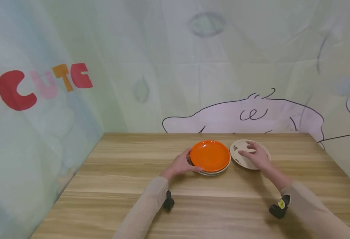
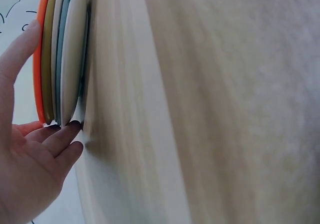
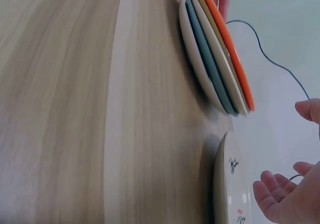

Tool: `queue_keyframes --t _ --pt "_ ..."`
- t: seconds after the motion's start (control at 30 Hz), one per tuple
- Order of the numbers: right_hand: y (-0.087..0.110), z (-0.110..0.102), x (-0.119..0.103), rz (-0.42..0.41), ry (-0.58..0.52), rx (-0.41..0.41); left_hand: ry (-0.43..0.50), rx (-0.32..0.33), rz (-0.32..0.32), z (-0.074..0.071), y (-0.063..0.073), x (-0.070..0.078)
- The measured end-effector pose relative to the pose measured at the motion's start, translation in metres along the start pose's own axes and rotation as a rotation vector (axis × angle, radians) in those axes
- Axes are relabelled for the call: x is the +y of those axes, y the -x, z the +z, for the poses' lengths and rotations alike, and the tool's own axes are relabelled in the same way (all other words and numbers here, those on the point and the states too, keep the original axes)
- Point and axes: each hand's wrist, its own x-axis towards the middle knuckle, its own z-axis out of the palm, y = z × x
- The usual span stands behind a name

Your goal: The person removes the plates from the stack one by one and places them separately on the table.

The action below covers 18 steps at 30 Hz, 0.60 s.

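Observation:
Toward the back of the table stands a stack of plates [image 2: 65, 59], with a glossy orange plate [image 1: 210, 155] on top. Mustard, white, teal and cream rims show beneath it in the wrist views. My left hand [image 1: 182, 164] holds the stack by its left side, thumb along the near rim and fingers at the far left edge. Just right of the stack, a white plate [image 1: 243, 160] with small floral prints lies on the table. Over this plate hovers my right hand [image 1: 257, 157], fingers spread and nothing held.
The wooden table [image 1: 139, 149] meets a pale printed cloth [image 1: 151, 66] at its back edge. Coloured letters [image 1: 19, 90] mark the cloth at the left. Black wrist devices [image 1: 168, 201] hang at both sleeves.

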Motion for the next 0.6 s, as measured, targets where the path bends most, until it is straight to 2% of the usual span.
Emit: queue_keyframes --t 0.23,0.6 --pt "-0.008 0.014 -0.009 -0.03 0.022 -0.079 0.016 -0.005 0.02 0.002 -0.001 -0.003" --pt "-0.01 0.032 -0.019 -0.067 -0.031 -0.09 -0.008 0.004 0.023 0.001 -0.001 -0.002"
